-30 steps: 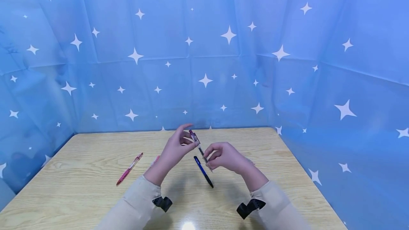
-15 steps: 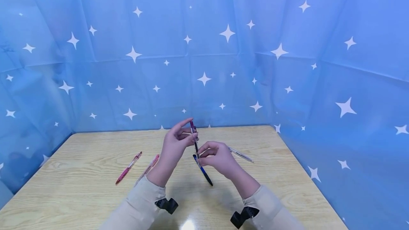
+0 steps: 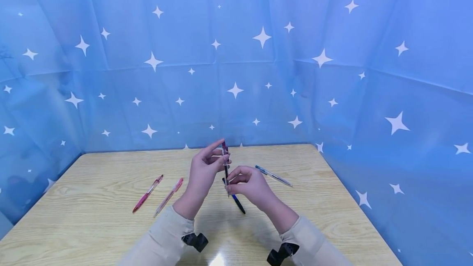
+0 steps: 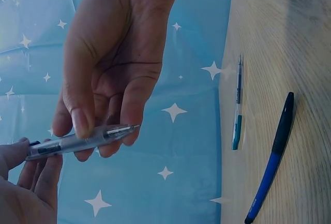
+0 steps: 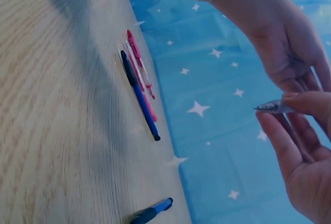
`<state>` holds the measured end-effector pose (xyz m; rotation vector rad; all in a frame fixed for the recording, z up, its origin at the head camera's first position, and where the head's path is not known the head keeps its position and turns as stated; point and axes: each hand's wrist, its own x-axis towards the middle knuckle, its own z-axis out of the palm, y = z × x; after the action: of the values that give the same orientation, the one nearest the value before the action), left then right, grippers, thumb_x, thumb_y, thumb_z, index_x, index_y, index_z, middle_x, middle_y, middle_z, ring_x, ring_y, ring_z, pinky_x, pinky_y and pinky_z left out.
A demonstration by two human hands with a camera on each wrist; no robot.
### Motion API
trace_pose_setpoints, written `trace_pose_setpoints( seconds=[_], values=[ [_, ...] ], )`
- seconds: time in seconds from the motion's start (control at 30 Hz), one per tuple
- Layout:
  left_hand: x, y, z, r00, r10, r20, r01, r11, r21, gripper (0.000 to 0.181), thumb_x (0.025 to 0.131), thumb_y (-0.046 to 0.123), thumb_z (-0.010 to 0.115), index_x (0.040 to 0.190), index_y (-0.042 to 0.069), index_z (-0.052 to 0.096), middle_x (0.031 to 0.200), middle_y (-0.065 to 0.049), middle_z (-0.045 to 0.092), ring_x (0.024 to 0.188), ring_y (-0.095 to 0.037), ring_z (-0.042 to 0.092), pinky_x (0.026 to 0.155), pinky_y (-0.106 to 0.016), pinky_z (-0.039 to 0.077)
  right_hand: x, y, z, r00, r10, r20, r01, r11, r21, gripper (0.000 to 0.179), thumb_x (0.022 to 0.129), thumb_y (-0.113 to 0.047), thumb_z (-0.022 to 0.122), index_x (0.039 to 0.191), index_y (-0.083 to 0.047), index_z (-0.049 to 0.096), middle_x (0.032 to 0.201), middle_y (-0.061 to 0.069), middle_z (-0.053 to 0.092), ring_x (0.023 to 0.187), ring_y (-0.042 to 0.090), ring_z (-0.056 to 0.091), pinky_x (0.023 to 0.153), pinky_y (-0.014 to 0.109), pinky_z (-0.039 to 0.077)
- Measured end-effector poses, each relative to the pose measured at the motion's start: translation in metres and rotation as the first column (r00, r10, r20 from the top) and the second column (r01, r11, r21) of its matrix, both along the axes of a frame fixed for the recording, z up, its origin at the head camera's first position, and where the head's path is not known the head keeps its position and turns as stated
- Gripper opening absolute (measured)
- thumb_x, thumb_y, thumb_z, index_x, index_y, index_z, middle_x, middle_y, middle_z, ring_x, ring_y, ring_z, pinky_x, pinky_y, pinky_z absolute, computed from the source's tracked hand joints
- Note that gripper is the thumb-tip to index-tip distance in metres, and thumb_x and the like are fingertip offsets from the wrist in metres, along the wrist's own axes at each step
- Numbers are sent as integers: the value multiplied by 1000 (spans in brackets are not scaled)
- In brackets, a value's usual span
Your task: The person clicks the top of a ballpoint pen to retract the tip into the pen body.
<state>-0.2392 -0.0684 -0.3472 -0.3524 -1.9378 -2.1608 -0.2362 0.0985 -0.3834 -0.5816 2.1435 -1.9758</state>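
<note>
Over the middle of the table I hold a clear-barrelled pen [image 3: 226,169] with a dark purple top, nearly upright. My left hand [image 3: 199,171] grips its upper part between thumb and fingers, the index fingertip at the top end. Near the tip, the thumb and fingers of my right hand [image 3: 252,186] pinch the barrel. In the left wrist view the clear pen [image 4: 83,140] spans both hands, its pointed tip sticking out past the right thumb. The right wrist view shows only the tip end of the pen [image 5: 270,107].
Below the hands lies a blue and black pen [image 3: 238,203]. A clear pen with a teal end [image 3: 275,177] rests to the right. Two pink pens, one darker [image 3: 148,194] and one paler [image 3: 168,198], lie left on the wooden table [image 3: 92,200]. A starry blue curtain [image 3: 236,52] surrounds it.
The held pen has swung from a slant to nearly upright. My left index finger has come onto its top end, and my right hand has shifted slightly left.
</note>
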Motion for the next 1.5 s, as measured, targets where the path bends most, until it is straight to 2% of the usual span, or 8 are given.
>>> trace_pose_setpoints(
  seconds=[0.33,0.8,1.1,1.2,1.3,1.5],
  values=[
    [3,2,0,999,24,24,-24,1000,13,40,90,6,70,128,18,67,101,-12,65,86,-22,71,77,-35,57,3,-3,0,1000,8,-22,-9,1000,-26,16,83,-2,75,97,0,67,89,15,71,83,27,69,76,41,58],
    [6,2,6,1000,18,-18,-17,999,30,35,89,1,70,122,10,70,95,-15,69,80,-23,71,74,-36,58,5,0,5,999,29,-30,-29,999,-25,18,83,1,74,99,2,66,89,17,70,83,26,68,75,41,58],
    [3,7,6,1000,8,-4,-8,999,43,39,90,3,69,126,15,67,95,-13,67,84,-25,71,75,-37,58,1,11,6,998,38,-46,-38,999,-2,19,83,0,75,100,1,67,92,16,68,85,27,68,76,42,58],
    [1,10,6,1000,-14,15,14,1000,23,43,89,4,70,130,19,65,97,-13,68,88,-26,70,77,-36,57,0,18,6,998,43,-45,-43,999,6,20,83,0,75,101,3,66,96,21,66,86,26,68,76,42,58],
    [0,12,4,998,-44,34,45,998,-40,49,89,6,71,134,23,61,106,-11,67,94,-24,68,81,-34,56,-1,27,6,999,42,-32,-41,999,23,21,84,-1,75,103,3,65,98,23,66,86,26,68,77,43,58],
    [-2,12,-3,995,-94,26,97,983,-156,57,90,6,70,141,25,54,128,-7,58,114,-24,60,96,-38,49,-8,46,1,999,33,8,-34,996,87,27,87,-3,72,113,2,66,103,17,69,92,34,67,80,45,56]
  ],
)
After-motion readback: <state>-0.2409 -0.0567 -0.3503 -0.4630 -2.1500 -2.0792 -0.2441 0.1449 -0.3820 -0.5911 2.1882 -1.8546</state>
